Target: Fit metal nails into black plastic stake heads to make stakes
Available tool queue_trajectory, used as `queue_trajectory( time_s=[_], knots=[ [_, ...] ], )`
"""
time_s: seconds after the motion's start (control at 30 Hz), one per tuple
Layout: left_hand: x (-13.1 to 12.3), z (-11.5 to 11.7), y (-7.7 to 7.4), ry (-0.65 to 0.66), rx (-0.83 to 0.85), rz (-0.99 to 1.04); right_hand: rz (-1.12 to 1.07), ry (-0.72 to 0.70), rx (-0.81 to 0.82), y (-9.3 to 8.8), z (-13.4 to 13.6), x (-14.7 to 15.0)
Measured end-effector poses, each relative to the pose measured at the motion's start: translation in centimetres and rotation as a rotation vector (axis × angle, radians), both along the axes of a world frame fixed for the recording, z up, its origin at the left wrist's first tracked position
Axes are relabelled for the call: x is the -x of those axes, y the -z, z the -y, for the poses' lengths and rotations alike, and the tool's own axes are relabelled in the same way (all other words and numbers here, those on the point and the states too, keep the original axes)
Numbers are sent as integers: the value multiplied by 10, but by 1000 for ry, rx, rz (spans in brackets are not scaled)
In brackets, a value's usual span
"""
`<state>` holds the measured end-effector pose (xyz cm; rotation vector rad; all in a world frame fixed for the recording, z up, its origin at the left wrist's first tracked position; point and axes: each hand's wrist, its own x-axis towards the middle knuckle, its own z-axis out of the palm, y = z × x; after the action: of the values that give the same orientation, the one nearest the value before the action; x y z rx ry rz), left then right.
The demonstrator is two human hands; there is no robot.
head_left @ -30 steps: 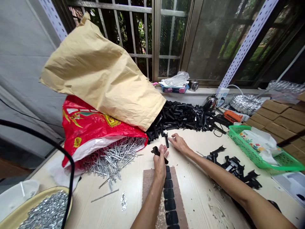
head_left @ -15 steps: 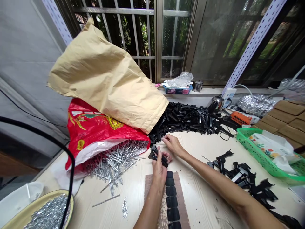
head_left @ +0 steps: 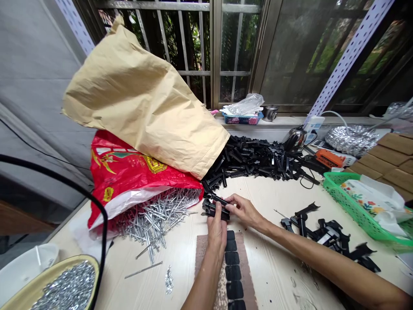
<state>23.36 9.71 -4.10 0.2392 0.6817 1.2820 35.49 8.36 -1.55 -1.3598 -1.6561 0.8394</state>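
Observation:
My left hand (head_left: 217, 230) is closed around a small stack of black plastic clips (head_left: 211, 207) just above a brown mat (head_left: 201, 254). My right hand (head_left: 244, 210) pinches a black clip (head_left: 220, 199) and holds it against that stack. A row of black pads (head_left: 231, 267) runs down the mat under my left wrist. Behind the hands, a big heap of black clips (head_left: 258, 158) spills from a tan paper sack (head_left: 145, 103).
A red bag (head_left: 129, 172) spills long metal pins (head_left: 158, 215) on the left. A bowl of small silver parts (head_left: 64, 288) sits at front left. Assembled black pieces (head_left: 325, 234) lie on the right beside a green basket (head_left: 348, 206). Cardboard boxes (head_left: 393, 163) stand far right.
My right hand has come back from the heap with a clip and joined the left hand. The stack in my left hand has grown.

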Motion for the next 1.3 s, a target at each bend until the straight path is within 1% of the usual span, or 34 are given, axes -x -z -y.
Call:
queue_trajectory(
  time_s=[0.07,0.13,0.2,0.27,0.3,0.37,0.43,0.5,0.6,0.67,0.77,0.83,0.93,1.03,1.1,1.13,1.2,1.27,1.3],
  knots=[
    [0,-1,-1,10,-6,9,83,-74,-22,2,-1,-6],
    [2,-1,-1,37,-22,6,164,-101,-86,3,-18,-11],
    [4,-2,0,42,-31,-15,275,-52,-189,2,-44,-14],
    [7,-3,2,28,-24,-32,461,21,-277,-1,-70,-15],
    [8,-3,3,20,-22,-38,580,35,-295,-3,-82,-14],
    [10,-4,5,17,-33,-49,834,13,-271,-6,-100,-10],
    [10,-3,4,42,-44,-68,1019,-39,-225,-9,-110,-4],
    [9,-2,2,63,-46,-91,1094,-71,-198,-12,-114,1],
    [8,0,0,81,-60,-111,1106,-70,-162,-16,-114,3],
    [8,0,0,84,-64,-119,1116,-27,-123,-21,-108,-2],
    [7,0,-1,77,-52,-132,1118,113,-37,-33,-88,-12],
    [6,0,-3,72,-68,-143,1104,200,31,-43,-67,-15],
    [2,4,-8,76,-119,-166,1063,242,115,-52,-28,-6],
    [-2,15,-16,86,-157,-178,1014,216,169,-50,9,15],
    [0,26,-24,88,-192,-165,924,179,151,-44,31,29],
    [3,31,-28,92,-213,-157,856,147,116,-41,40,35],
    [14,41,-39,106,-253,-153,698,49,11,-37,56,45],
    [32,48,-49,134,-262,-169,572,-75,-82,-39,66,53],
    [44,51,-53,135,-248,-182,526,-138,-100,-41,68,56]
  ],
)
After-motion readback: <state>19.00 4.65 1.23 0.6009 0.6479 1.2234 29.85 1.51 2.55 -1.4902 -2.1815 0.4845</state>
